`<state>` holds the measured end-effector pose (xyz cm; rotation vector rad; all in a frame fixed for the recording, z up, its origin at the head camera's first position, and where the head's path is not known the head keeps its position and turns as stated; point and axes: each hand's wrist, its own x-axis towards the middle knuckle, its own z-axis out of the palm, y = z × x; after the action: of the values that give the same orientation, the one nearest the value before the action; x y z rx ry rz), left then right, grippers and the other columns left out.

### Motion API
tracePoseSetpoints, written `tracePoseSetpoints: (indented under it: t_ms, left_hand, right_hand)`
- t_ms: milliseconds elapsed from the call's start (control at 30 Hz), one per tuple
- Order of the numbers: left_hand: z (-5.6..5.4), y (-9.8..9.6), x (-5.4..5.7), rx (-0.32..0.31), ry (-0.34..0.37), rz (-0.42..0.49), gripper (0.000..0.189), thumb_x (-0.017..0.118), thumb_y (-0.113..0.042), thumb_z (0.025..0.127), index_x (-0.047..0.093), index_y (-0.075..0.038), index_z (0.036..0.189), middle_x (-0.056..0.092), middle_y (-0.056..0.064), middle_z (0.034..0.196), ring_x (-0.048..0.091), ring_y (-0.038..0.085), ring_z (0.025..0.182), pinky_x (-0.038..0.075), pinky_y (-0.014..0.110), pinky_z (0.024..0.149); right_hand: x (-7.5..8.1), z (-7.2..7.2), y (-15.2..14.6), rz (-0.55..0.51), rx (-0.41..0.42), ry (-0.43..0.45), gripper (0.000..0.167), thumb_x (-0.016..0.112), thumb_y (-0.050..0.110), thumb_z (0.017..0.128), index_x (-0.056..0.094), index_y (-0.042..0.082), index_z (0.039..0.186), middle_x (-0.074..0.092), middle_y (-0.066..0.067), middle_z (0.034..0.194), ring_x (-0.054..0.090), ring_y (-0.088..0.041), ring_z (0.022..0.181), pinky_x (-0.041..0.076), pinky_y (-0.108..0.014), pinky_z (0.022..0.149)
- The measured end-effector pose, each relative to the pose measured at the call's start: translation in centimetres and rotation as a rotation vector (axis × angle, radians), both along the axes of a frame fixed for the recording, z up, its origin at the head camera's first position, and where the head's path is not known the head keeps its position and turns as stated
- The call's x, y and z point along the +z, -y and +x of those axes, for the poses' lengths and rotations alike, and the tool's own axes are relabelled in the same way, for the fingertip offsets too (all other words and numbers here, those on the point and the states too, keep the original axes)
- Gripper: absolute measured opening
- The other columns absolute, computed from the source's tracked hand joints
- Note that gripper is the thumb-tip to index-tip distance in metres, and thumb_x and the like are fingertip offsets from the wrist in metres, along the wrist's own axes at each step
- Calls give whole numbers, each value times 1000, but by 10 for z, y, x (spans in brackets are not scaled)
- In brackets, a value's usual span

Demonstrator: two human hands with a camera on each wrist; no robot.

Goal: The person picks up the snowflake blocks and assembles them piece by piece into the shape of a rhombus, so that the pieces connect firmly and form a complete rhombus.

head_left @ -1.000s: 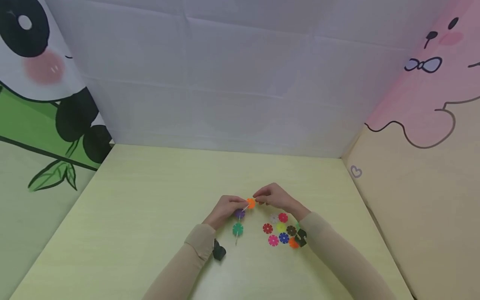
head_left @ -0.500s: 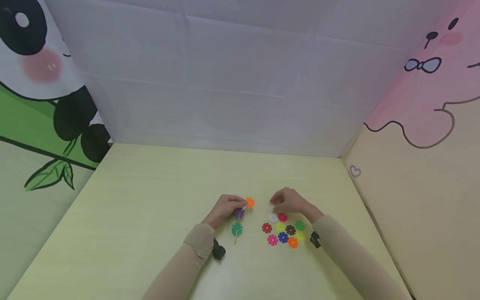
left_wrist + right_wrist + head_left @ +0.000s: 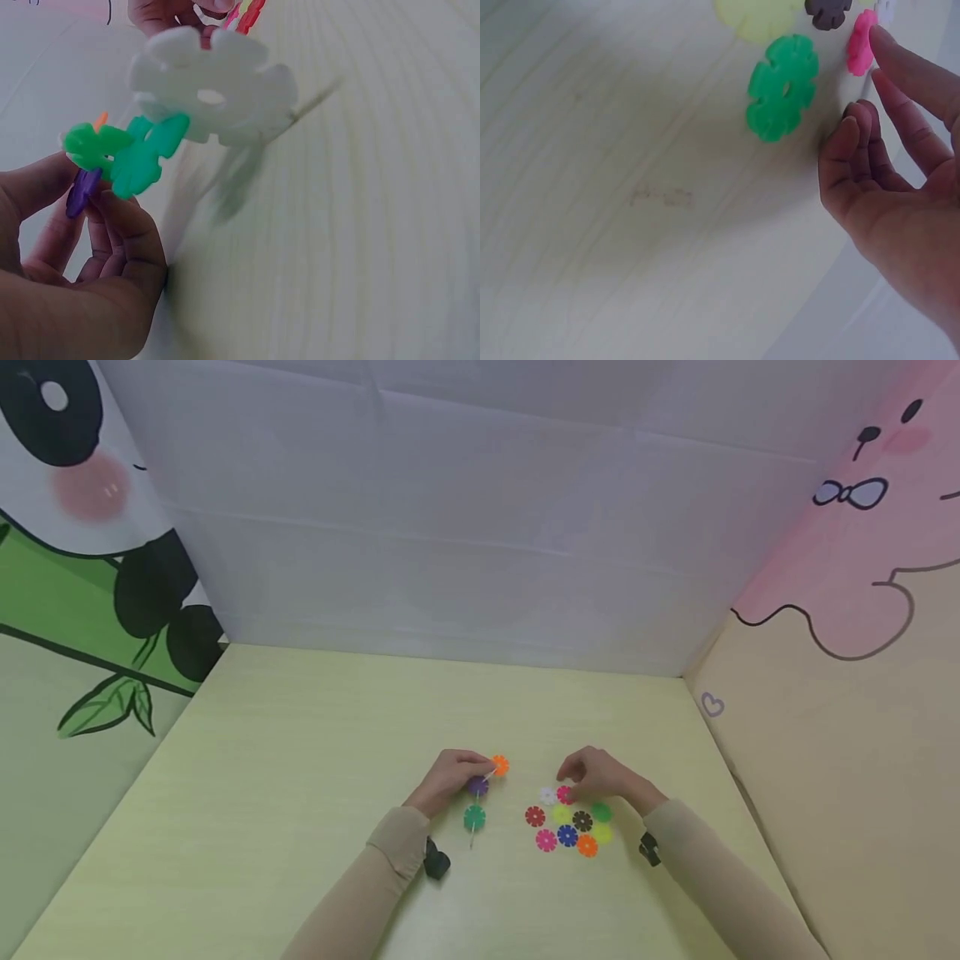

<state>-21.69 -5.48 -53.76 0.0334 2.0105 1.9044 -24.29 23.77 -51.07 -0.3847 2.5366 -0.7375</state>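
Observation:
A joined chain of plastic snowflake discs is pinched by my left hand (image 3: 452, 779) near its purple disc (image 3: 478, 787). An orange disc (image 3: 500, 765) stands at the far end, just past the fingertips. Toward me hang a green disc (image 3: 474, 817) and a white disc (image 3: 217, 86), the white one seen nearly edge-on in the head view. My right hand (image 3: 602, 772) reaches over the loose discs with thumb and forefinger apart. Its thumb tip is right at a pink-red disc (image 3: 862, 43). The other fingers curl loosely below, near a bright green disc (image 3: 783, 88).
Loose discs lie grouped on the pale wooden table (image 3: 315, 735), among them a red disc (image 3: 535, 816), a blue disc (image 3: 567, 836) and an orange one (image 3: 587, 846). A white backdrop (image 3: 480, 527) rises behind, with painted panels on both sides.
My right hand has left the chain's orange end and moved right and toward me, down to the loose discs. The left hand keeps its hold on the chain in the same place.

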Motion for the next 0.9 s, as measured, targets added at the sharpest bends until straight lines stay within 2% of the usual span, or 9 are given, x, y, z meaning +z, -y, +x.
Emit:
tracePoseSetpoints:
  t_ms: [200, 600, 900]
  left_hand:
    - [0, -1, 1, 7, 9, -26, 23, 73, -23, 85, 73, -3, 96, 68, 6, 90, 58, 19, 84, 45, 35, 82]
    - [3, -2, 5, 15, 19, -32, 22, 72, -23, 85, 73, -3, 96, 68, 5, 89, 58, 19, 85, 43, 38, 87]
    - [1, -3, 4, 19, -1, -30, 24, 73, -23, 85, 74, -1, 96, 68, 8, 88, 56, 16, 77, 45, 33, 77]
  right_hand:
    - [-5, 2, -4, -38, 34, -3, 24, 84, 11, 71, 72, 22, 89, 59, 1, 85, 50, -22, 83, 44, -36, 74]
    - [-4, 3, -9, -4, 62, -37, 19, 83, 13, 74, 69, 20, 85, 58, 1, 81, 51, -20, 79, 45, -34, 70]
    - [-2, 2, -12, -44, 58, -97, 16, 79, 9, 77, 68, 17, 85, 61, 4, 80, 55, -18, 75, 48, -35, 69]
